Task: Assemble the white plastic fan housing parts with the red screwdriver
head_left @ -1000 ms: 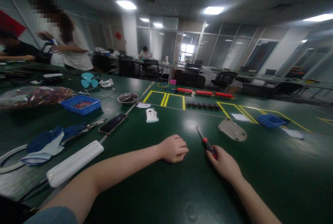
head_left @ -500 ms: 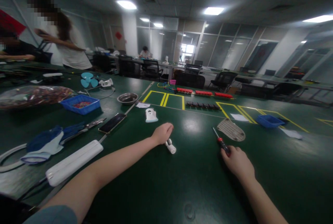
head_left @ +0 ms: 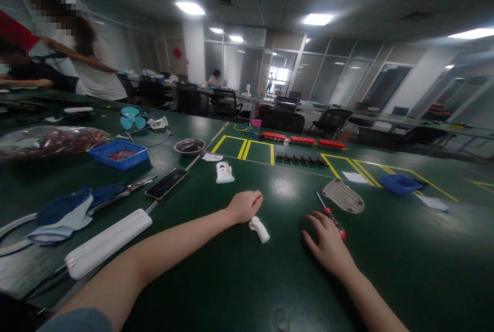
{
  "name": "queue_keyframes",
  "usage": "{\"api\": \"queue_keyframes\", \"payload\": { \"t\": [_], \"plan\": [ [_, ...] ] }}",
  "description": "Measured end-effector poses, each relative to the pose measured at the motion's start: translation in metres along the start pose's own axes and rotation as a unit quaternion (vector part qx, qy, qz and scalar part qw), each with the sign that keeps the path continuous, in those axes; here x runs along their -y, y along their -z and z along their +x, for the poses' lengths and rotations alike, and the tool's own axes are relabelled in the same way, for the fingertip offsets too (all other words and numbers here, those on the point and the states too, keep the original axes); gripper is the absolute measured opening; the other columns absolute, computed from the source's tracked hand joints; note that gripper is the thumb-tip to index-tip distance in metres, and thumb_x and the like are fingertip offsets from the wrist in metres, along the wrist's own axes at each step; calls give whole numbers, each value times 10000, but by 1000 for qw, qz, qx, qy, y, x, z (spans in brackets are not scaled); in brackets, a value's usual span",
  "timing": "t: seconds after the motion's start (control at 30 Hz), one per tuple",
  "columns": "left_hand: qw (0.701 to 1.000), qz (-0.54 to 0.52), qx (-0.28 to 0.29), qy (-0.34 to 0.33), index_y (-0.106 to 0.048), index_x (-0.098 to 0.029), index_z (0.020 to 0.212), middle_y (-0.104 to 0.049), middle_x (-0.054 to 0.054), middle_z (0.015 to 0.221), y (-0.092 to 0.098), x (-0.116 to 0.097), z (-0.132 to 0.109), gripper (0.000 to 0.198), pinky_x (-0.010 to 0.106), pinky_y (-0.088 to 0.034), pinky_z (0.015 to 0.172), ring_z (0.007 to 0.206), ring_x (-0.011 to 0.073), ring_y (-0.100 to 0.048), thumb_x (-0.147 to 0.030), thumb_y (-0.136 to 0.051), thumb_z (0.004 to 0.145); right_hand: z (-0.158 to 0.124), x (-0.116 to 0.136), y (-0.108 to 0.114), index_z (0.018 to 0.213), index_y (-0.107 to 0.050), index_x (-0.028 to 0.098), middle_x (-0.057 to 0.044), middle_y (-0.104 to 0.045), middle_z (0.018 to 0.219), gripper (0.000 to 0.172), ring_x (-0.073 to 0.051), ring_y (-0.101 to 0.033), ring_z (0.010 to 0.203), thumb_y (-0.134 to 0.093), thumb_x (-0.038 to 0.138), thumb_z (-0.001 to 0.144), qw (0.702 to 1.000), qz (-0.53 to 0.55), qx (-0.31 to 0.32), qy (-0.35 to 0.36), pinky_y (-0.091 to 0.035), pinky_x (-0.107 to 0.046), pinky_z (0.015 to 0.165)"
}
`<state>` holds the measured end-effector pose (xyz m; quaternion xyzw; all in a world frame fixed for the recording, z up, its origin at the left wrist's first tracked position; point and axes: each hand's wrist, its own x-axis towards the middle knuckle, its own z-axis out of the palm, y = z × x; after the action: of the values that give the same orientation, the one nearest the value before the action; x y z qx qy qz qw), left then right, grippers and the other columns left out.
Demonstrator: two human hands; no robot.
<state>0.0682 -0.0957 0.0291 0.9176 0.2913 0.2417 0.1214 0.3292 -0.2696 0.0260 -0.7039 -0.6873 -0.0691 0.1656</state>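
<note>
Clock face centred on the small white plastic piece (head_left: pixel 261 231). It is seen lying on the dark green, glossy worktop (head_left: pixel 216 291), in the near middle. Form: short, smooth and bent, with a broader rounded head at its 11 o'clock end and a plain tubular end pointed toward 5 o'clock. Surface matt and pale; a small dark mark, perhaps an opening, is noted near the head. Fine detail blurred.

Left hand (head_left: pixel 244 207) placed at 11 o'clock, just beside the head of the piece. Fingers curled inward, palm side hidden; whether the piece is gripped or merely neighboured cannot be told.

Right hand (head_left: pixel 330 247) placed at 3 o'clock, palm down, fingers parted, nothing held in its grasp. Along its outer side a red-and-black-handled screwdriver with a slim metal shaft (head_left: pixel 330 214) is laid, tip aimed toward 11 o'clock; contact with the fingers cannot be made out.

At 2 o'clock, just beyond the screwdriver, a beige-grey, slotted, rounded plate (head_left: pixel 343 196) is seen. At 11 o'clock, farther off, a flat white plastic part with cut-outs (head_left: pixel 225 173); at 10 o'clock, a dark-screened phone (head_left: pixel 167 184).
</note>
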Motion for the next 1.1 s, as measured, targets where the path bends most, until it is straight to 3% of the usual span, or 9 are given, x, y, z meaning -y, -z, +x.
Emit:
{"api": "queue_keyframes", "payload": {
  "t": [0.1,0.23,0.33,0.4,0.6,0.73,0.83,0.97,1.1],
  "plan": [
    [992,93,-79,18,-591,-177,1078,-630,101,1067,14,31,12,243,365,-444,886,1037,236,-569,-276,-441,915,-1,-2,-4,1252,-532,222,-131,-495,1315,408,-297,-464,1247,-470,434,909,999,27,-17,22,-406,-485,1033],
    [963,185,-134,144,-557,-153,1211,-512,163,1303,27,86,20,368,469,-328,1055,1271,312,-408,-330,-465,903,-1,-7,-5,1225,-545,222,-136,-506,1296,378,-301,-487,1227,-477,423,912,998,45,-32,14,-427,-507,1010],
    [946,187,-92,247,-552,-174,1245,-446,175,1381,25,114,20,445,516,-336,1031,1283,356,-388,-446,-431,914,-1,-12,-5,1210,-545,214,-142,-504,1289,366,-303,-494,1220,-472,424,919,998,58,-31,13,-434,-518,1001],
    [945,172,-56,273,-551,-196,1257,-419,169,1407,20,120,20,482,507,-363,1004,1272,359,-401,-502,-399,917,0,-14,-5,1210,-542,207,-144,-509,1280,369,-304,-495,1217,-471,427,921,997,63,-26,18,-438,-517,999],
    [970,158,-38,182,-563,-207,1232,-445,151,1365,9,102,18,481,486,-371,1012,1276,341,-395,-533,-418,909,-6,19,6,1339,-464,191,-152,-493,1332,496,-303,-487,1227,-506,432,909,997,66,-18,46,-431,-483,1031],
    [988,109,-22,107,-563,-207,1202,-502,126,1290,7,82,17,416,450,-383,1016,1210,297,-475,-483,-405,934,-14,68,18,1458,-338,260,-115,-358,1488,583,-286,-389,1335,-497,431,924,982,103,74,141,-400,-463,1074],
    [997,60,0,52,-479,-217,1304,-471,119,1335,6,67,15,456,419,-422,988,1164,279,-527,-469,-420,929,-16,92,23,1481,-304,328,-64,-245,1564,602,-296,-307,1393,-508,416,922,958,117,149,216,-370,-479,1094],
    [1000,-1,20,-2,-333,-246,1424,-379,113,1428,4,48,11,637,400,-449,977,1144,276,-559,-460,-539,861,-14,95,23,1484,-308,320,-67,-183,1588,588,-295,-294,1405,-494,410,933,948,136,188,219,-348,-472,1110],
    [997,-56,39,-46,-304,-242,1441,-397,113,1428,6,32,9,754,411,-420,1022,1191,289,-531,-455,-629,795,-12,85,20,1471,-345,297,-92,-183,1585,560,-297,-282,1412,-476,429,943,950,148,190,197,-334,-475,1119]
  ]
}}
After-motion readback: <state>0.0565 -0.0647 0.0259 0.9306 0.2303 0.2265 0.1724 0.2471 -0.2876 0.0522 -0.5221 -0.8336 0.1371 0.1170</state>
